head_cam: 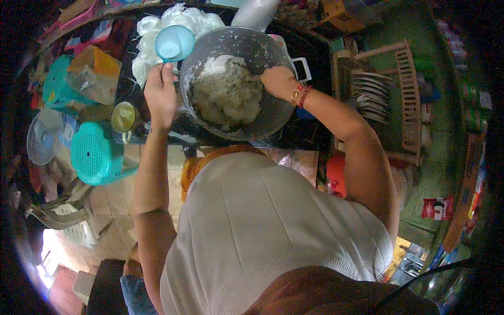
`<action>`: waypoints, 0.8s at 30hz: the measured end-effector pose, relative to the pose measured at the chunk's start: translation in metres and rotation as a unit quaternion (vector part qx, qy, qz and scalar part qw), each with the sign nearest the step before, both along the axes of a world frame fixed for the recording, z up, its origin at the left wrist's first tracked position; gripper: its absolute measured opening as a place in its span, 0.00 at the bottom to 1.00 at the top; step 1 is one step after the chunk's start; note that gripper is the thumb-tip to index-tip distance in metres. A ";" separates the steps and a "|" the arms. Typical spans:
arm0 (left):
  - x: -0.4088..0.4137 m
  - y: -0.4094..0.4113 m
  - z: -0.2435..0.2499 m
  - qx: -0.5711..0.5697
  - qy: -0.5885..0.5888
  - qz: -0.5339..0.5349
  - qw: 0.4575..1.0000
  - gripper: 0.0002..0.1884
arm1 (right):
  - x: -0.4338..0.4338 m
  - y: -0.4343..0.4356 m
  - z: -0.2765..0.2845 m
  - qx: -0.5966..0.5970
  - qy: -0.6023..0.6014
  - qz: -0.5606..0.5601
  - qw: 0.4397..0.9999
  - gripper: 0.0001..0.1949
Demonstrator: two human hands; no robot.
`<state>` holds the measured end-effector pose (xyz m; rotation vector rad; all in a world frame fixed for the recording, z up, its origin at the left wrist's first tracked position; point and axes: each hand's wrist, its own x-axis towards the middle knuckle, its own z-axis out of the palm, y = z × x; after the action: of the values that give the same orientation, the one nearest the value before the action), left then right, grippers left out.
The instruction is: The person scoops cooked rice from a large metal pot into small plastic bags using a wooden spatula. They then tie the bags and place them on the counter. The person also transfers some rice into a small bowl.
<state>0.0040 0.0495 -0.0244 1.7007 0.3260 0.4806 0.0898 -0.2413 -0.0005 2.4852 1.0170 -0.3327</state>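
A large grey metal pot (pixel 275 43) stands before me on a dark tabletop. In it lies a lumpy greyish mixture (pixel 228 94), with white powdery stuff (pixel 220 65) on its far side and white bits stuck to the inner wall. My left hand (pixel 160 86) grips the handle of a translucent blue plastic dipper (pixel 174 41), held up at the pot's left rim. The dipper's bottom looks whitish. My right hand (pixel 278 82) is curled inside the pot at the mixture's right edge. Its fingers are turned away, so whether it holds anything is hidden.
White plastic bags (pixel 151 25) sit behind the dipper. A yellowish mug (pixel 123 117) is near the table's left edge, above a teal plastic stool (pixel 96 153). At right, a dish rack (pixel 409 98) holds several plates (pixel 372 94). An electric fan (pixel 45 136) stands far left.
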 end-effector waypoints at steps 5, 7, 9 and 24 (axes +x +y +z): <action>0.004 0.002 -0.001 0.028 0.032 0.011 0.999 0.16 | -0.021 -0.014 -0.001 0.026 0.051 -0.017 0.998 0.08; 0.002 0.002 0.001 0.017 0.033 0.012 0.999 0.15 | -0.027 -0.006 0.009 0.016 0.087 -0.015 0.996 0.08; 0.003 0.002 -0.001 0.006 0.023 0.016 1.000 0.15 | -0.034 0.000 0.015 0.011 0.118 -0.022 0.993 0.08; 0.002 0.001 0.002 0.007 0.040 0.020 0.999 0.15 | -0.038 -0.002 0.033 -0.016 0.137 -0.068 0.988 0.11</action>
<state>0.0056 0.0508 -0.0226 1.7322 0.4157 0.4459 0.0520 -0.2438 0.0330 2.5320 0.9365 -0.7434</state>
